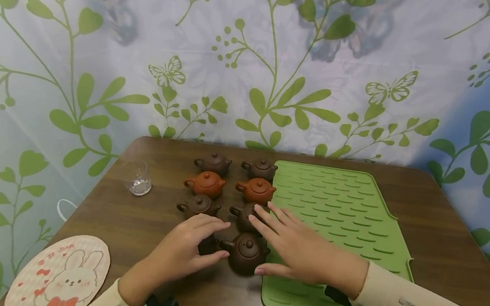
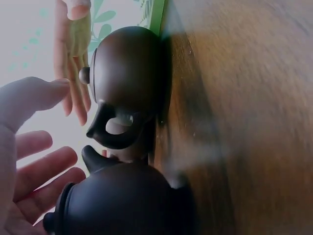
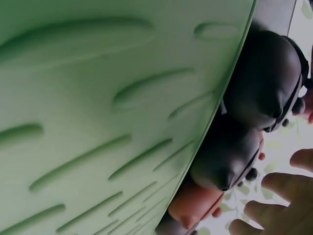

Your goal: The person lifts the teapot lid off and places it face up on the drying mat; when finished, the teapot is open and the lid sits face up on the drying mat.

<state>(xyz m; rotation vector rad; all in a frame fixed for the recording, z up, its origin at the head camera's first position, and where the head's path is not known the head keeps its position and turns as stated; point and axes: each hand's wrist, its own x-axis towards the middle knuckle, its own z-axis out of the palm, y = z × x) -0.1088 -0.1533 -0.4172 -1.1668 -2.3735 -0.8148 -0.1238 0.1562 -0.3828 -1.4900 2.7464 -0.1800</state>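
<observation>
Small clay teapots stand in two columns on the wooden table. At the near end of the right column is a dark brown teapot [image 1: 245, 254], its lid on and its handle toward the left. My left hand [image 1: 182, 248] hovers beside it with fingers loosely bent, mostly hiding another dark teapot [image 2: 127, 200] in the head view. Over the right column spreads my right hand [image 1: 293, 246], fingers extended, partly covering a dark teapot [image 1: 245, 217]. Neither hand grips anything. In the right wrist view, the fingers [image 3: 281, 196] appear apart from the teapots.
Farther back stand two orange teapots [image 1: 208, 185] and more dark ones [image 1: 261, 168]. A green ridged mat [image 1: 323, 214] lies along the right column. On the left are a clear glass [image 1: 139, 182] and a round rabbit-print mat [image 1: 60, 273]. A patterned curtain [image 1: 235, 73] hangs behind the table.
</observation>
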